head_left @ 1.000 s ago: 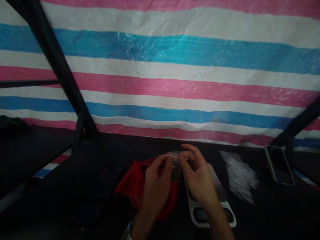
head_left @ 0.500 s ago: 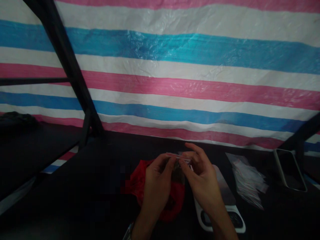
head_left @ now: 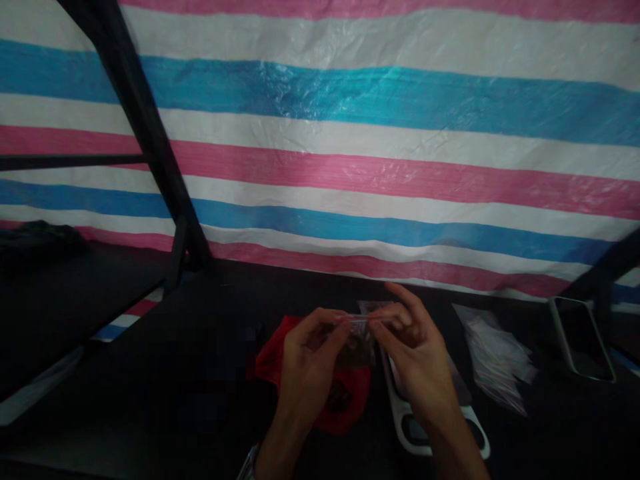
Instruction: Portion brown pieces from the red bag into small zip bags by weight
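A small clear zip bag (head_left: 357,347) hangs between my two hands, with something dark inside that I cannot make out. My left hand (head_left: 313,357) pinches the left end of its top edge. At the right end, thumb and fingers of my right hand (head_left: 413,350) pinch the same edge, its index finger raised. Under the bag and my left hand lies a red plastic bag (head_left: 345,407), open, with dark contents. A white kitchen scale (head_left: 400,423) sits beneath my right forearm, partly hidden by it. Another clear bag (head_left: 370,306) shows behind my right fingers.
Right of the scale lies a pile of clear zip bags (head_left: 497,360). A phone (head_left: 583,337) rests farther right on the black table (head_left: 200,320). Striped plastic sheeting (head_left: 350,173) hangs behind, and a black metal post (head_left: 145,133) rises at the left.
My hands have moved slightly apart along the zip bag's top edge, and more of the bag shows between them. The view has shifted a little.
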